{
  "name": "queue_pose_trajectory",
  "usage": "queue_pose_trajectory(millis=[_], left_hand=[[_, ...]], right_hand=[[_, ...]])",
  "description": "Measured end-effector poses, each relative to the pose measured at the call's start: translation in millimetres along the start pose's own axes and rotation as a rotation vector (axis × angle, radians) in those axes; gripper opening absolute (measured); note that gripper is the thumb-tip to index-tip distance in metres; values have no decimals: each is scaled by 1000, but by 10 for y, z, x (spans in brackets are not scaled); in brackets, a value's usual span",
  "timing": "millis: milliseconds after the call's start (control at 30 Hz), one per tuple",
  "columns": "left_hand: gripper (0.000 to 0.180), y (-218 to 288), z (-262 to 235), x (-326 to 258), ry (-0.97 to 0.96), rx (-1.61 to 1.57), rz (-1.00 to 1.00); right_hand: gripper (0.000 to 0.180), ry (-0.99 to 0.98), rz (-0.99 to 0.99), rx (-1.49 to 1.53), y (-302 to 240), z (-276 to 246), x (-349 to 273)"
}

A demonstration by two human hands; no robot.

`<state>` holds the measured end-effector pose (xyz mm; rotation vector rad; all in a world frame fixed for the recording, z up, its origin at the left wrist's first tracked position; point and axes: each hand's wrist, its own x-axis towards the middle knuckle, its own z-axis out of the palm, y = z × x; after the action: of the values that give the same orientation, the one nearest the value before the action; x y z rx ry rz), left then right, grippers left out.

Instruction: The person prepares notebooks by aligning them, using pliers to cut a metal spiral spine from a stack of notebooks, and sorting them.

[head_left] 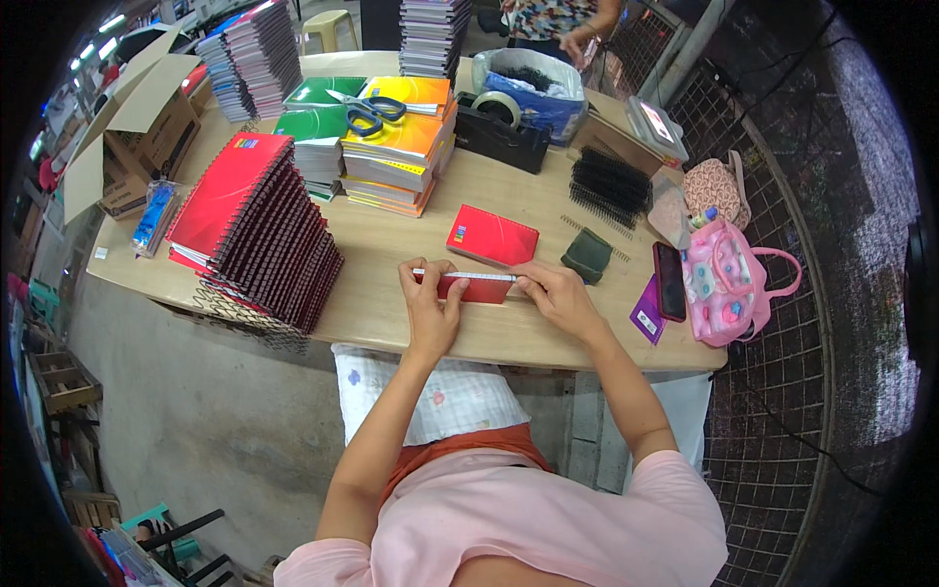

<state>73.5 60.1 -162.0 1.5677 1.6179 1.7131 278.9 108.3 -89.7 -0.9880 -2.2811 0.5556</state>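
Pale pink fabric shirt (pixel 548 519) with short, loose sleeves (pixel 682 492); rust-orange cloth lower garment (pixel 409 464) shows at waist; bare left hand (pixel 431 308); bare right hand (pixel 559 296).

glossy paper-covered notebook (pixel 481 291), smooth wood-look tabletop (pixel 370 293), shiny plastic-looking pink handbag (pixel 722 293)

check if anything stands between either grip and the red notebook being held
Nothing visible does: the left grip and right grip both touch the held red notebook, near its left and right ends. A second red notebook lies just beyond it on the table, not between it and either grip.
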Motion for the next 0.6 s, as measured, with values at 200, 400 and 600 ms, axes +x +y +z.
queue_pose_trajectory(millis=[200, 400, 600], left_hand=[[22, -10, 21, -12, 1, -5, -5], [23, -57, -100, -29, -56, 29, 18], [45, 52, -159, -35, -95, -3, 62]], right_hand=[[27, -51, 11, -116, 46, 60, -9], [39, 142, -21, -349, 240, -44, -35], [65, -149, 362, -639, 866, -613, -239]])
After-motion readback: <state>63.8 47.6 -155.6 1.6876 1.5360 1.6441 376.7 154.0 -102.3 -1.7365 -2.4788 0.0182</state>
